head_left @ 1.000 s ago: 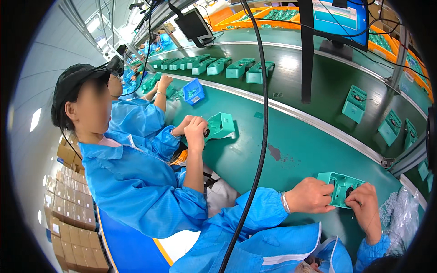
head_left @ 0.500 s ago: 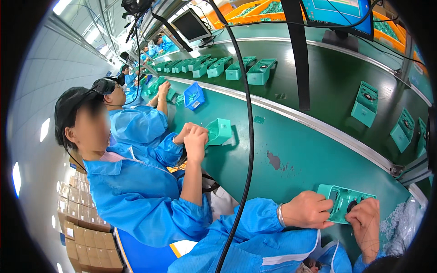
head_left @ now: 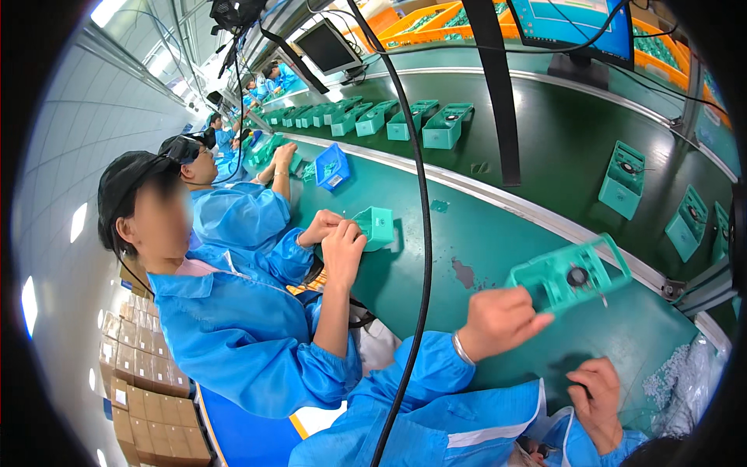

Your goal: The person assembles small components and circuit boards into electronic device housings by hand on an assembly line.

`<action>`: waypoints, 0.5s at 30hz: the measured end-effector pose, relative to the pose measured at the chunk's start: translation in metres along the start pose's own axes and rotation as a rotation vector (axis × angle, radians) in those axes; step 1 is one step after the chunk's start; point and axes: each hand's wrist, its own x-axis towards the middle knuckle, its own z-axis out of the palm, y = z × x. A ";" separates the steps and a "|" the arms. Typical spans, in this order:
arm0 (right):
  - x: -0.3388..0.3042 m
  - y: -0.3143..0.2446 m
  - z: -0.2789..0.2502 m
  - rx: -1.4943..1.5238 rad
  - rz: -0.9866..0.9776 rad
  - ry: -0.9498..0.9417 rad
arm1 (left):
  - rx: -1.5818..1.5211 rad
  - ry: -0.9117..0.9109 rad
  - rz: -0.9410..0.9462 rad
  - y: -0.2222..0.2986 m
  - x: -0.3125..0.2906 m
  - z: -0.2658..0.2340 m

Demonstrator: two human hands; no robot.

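Observation:
My left hand point(head_left: 502, 321), with a bracelet at the wrist, grips the left end of a green plastic housing point(head_left: 548, 282). The housing is raised over the bench, its open side showing, and a round black part point(head_left: 577, 277) sits inside it. A short wire end sticks out near that part. My right hand point(head_left: 597, 395) is apart from the housing, lower and nearer to me, fingers loosely bent and spread with nothing in them.
A dark green conveyor point(head_left: 537, 148) behind a metal rail carries several similar housings point(head_left: 622, 180). At right lies a clear plastic bag point(head_left: 689, 389) beside small pale pieces. To my left a co-worker handles another housing point(head_left: 377, 227); beyond is a blue bin point(head_left: 332, 166). A black cable point(head_left: 426, 233) hangs across.
The housing has gone from the bench near me up and away toward the conveyor, carried by my left hand. My right hand has let go of it and drawn back.

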 end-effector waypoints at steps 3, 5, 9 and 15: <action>0.004 0.012 0.008 -0.033 -0.016 -0.103 | 0.158 0.062 -0.025 -0.024 0.018 0.000; 0.004 0.011 0.008 -0.096 -0.061 -0.128 | 0.265 0.113 -0.061 -0.045 0.039 0.002; 0.009 0.007 0.008 -0.106 -0.066 -0.116 | 0.332 0.199 -0.085 -0.092 0.086 0.021; 0.009 0.014 0.008 -0.063 -0.078 -0.120 | 0.412 0.206 -0.096 -0.128 0.120 0.089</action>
